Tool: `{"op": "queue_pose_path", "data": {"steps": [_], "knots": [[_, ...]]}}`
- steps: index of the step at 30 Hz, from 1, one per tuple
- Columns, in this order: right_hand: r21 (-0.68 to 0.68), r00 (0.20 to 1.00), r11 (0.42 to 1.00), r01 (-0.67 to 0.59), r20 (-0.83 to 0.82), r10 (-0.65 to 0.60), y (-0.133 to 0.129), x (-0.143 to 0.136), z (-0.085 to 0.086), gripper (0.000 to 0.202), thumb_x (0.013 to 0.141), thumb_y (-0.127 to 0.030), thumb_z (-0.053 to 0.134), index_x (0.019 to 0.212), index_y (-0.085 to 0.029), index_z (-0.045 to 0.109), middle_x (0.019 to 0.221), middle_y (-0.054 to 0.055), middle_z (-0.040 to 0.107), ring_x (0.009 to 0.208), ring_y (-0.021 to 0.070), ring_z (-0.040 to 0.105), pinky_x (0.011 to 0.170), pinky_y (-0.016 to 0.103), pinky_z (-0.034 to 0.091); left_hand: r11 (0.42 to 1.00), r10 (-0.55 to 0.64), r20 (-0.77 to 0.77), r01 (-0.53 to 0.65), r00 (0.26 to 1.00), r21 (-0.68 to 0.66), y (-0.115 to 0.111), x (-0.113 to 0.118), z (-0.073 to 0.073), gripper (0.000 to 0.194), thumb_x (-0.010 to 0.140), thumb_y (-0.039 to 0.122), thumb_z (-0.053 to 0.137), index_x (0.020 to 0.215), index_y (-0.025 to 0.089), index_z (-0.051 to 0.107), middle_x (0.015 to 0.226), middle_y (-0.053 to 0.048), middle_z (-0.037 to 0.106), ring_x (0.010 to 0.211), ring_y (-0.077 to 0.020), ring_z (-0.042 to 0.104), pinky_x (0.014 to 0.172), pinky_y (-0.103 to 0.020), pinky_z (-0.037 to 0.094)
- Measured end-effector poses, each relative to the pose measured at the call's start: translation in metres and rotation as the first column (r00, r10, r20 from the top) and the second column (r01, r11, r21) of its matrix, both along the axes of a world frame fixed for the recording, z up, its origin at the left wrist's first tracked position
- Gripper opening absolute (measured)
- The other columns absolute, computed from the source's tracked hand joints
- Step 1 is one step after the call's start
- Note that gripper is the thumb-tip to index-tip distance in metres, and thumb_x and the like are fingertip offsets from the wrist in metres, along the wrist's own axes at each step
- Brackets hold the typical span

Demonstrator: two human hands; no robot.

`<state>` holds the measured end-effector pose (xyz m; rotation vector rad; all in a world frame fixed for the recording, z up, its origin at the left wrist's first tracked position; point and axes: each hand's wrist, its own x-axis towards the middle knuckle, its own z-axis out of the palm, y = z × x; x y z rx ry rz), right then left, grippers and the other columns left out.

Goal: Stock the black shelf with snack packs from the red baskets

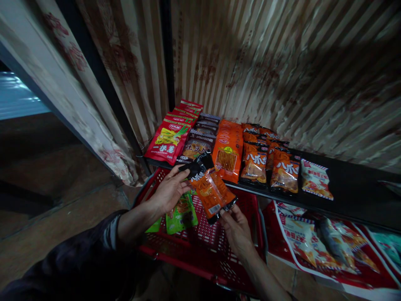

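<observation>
Over the red shopping basket [216, 267], orange-and-black snack bags [213, 192] are held between my two hands, the back seam and barcode of the front one facing up. They overlap, seemingly two. My left hand [171, 190] grips the black upper end, thumb on top. At the lower black edge, my right hand [236, 230] pinches with thumb and fingers. Below my left hand, green snack packets [181, 215] lie inside the basket, partly hidden by my hand and the bags.
Behind the basket, a black shelf [347, 184] carries red packets [169, 140], dark packets [199, 144], an orange packet [228, 150], more orange-and-black bags [285, 169] and a white packet [315, 179]. A red-and-white box [275, 246] of snack bags stands lower right. Curtains [250, 62] hang behind.
</observation>
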<state>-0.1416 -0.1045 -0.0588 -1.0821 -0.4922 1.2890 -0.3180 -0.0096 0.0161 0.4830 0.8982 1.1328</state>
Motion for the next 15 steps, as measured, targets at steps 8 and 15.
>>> {"op": "queue_pose_path", "data": {"steps": [8,15], "knots": [[-0.026,1.0,1.0,0.001,0.012,-0.001,-0.0017,-0.0013,-0.0023,0.041,0.059,-0.035,0.089,0.096,-0.027,0.072,0.09,-0.002,0.075,0.086,0.0172,0.067,0.086,0.034,0.052,0.999,-0.019,0.053,0.022,0.998,-0.049,-0.0017,-0.0003,-0.0039,0.02,0.073,0.016,0.077,0.077,0.017,0.058,0.081,-0.003,0.072,0.068,-0.0136,0.066,0.069,-0.027,0.052],[-0.041,1.0,0.999,0.027,0.015,-0.026,-0.0025,-0.0014,-0.0001,0.04,0.057,-0.032,0.089,0.093,-0.025,0.072,0.087,-0.001,0.074,0.081,0.0165,0.067,0.082,0.033,0.053,0.988,-0.153,0.047,0.153,0.987,-0.008,-0.0057,-0.0011,-0.004,0.024,0.075,0.031,0.079,0.081,0.018,0.06,0.075,-0.002,0.069,0.069,-0.0162,0.065,0.072,-0.031,0.05]]}}
